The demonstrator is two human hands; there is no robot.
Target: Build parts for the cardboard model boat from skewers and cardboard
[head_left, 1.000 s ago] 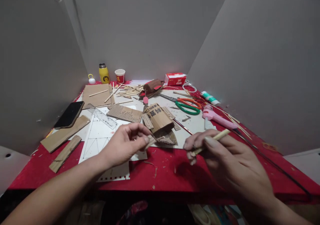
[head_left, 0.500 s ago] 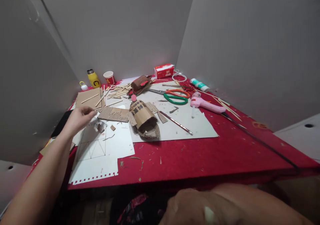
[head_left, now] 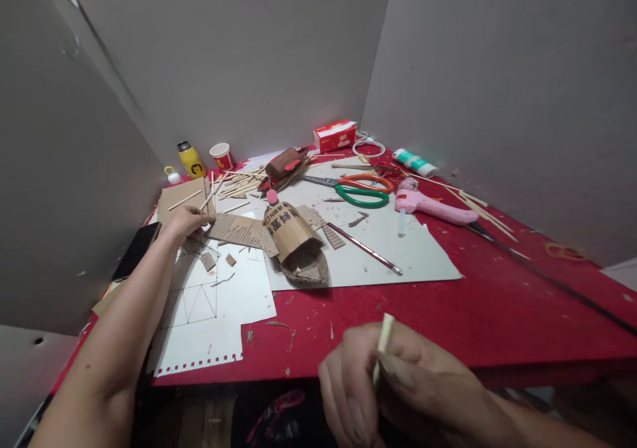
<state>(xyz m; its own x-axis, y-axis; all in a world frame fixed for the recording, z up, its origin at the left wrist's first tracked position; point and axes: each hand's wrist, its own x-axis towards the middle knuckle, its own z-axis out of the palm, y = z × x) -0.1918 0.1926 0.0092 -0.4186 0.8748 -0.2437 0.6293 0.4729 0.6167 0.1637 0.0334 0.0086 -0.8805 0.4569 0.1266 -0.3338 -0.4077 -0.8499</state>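
1. The right hand point(head_left: 393, 381), at the lower middle of the frame, is closed around a pale wooden stick point(head_left: 382, 348). The stick is pinched upright between thumb and fingers, its top end poking above the knuckles, off the front edge of the red table point(head_left: 448, 315).
2. The left hand point(head_left: 186, 222) reaches to the left middle of the frame. Its fingers rest curled on the edge of a corrugated strip point(head_left: 233, 229); I cannot tell whether it grips the strip or only touches it.
3. Just right of that strip, at the centre, stands a cardboard model point(head_left: 296, 239): a curved printed sheet over a rounded base. It looks partly built, with its front end ragged and loose slatted pieces beside it.
4. Under the left forearm lies a white sheet point(head_left: 209, 315) with drawn triangles, and small cardboard scraps point(head_left: 219, 260) lie on it.
5. Behind the model, a heap of sticks point(head_left: 239, 184) lies unused at upper left, near a yellow bottle point(head_left: 192, 160) and a paper cup point(head_left: 221, 156).
6. Tools lie idle at upper right: scissors point(head_left: 361, 192), a pink glue gun point(head_left: 428, 206) and a thin rod point(head_left: 365, 249) on the grey board point(head_left: 423, 255).
7. By my judgement the build is mid-way: a shell exists, and many sticks and strips remain unattached.
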